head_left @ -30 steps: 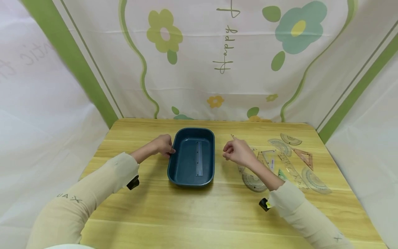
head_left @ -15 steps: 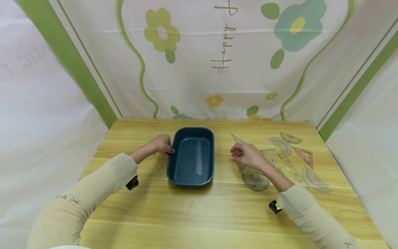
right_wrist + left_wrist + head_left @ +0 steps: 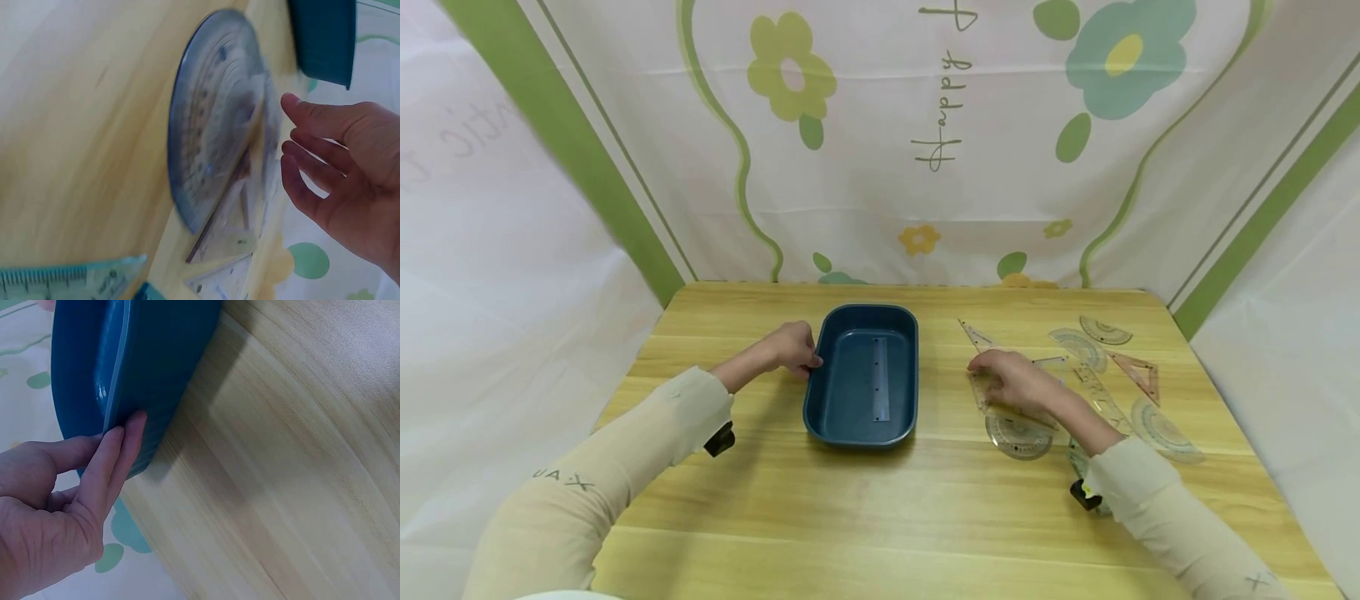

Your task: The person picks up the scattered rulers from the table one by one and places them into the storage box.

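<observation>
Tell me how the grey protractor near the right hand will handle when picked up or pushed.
The protractor looks thin and see-through, so it is probably light and fairly stiff. Lying flat on the table, it would likely slide rather than tip. A set square seems to overlap it and may shift along.

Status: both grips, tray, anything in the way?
Left grip pinching blue tray at the edge. Right grip open, holding nothing, near protractor and set square. Clear ruler inside tray. Possible snag: protractor and set square overlap.
</observation>
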Available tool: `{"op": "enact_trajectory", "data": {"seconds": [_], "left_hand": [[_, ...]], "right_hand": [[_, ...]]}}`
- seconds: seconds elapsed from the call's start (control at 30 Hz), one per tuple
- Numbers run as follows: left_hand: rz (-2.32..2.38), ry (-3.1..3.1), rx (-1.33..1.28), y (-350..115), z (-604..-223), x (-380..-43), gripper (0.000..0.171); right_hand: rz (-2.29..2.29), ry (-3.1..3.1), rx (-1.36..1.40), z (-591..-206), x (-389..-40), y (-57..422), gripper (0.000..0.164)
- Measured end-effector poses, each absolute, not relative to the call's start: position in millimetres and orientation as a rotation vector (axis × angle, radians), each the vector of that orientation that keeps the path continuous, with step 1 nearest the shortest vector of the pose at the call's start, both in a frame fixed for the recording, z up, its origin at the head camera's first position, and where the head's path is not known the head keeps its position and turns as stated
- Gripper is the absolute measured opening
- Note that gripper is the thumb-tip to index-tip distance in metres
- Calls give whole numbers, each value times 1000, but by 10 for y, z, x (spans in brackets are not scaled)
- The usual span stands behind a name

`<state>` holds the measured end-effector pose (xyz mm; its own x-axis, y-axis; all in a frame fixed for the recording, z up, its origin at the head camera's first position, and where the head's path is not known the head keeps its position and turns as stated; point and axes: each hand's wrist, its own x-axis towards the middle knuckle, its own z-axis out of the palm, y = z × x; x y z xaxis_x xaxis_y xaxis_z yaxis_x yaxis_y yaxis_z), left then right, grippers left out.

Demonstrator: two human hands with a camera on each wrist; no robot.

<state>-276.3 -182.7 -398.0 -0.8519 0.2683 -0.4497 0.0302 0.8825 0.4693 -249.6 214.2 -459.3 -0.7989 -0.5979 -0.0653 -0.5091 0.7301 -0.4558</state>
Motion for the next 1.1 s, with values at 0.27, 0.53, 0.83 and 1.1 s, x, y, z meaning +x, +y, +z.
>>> {"op": "enact_trajectory", "data": {"seconds": [0.27,0.53,0.83,1.1], "left_hand": [[640,2535,215,-1837,-3977,-2721,46],[643,2527,243,-1839,-3956,-2728,48],[632,2538,249,-1826,-3951,-2742,49],[631,2532,245,-1829,-3944,-2728,47]], "right_hand": [[-401,2667,-1046,-4645,-2572,2129,52],[-352,2649,-1259,-4659,-2739,2106,54],[-337,2592,-1214,-4643,-2849,2084,56],[-312,2591,-1254,-4603,-2835,2098,53]]}}
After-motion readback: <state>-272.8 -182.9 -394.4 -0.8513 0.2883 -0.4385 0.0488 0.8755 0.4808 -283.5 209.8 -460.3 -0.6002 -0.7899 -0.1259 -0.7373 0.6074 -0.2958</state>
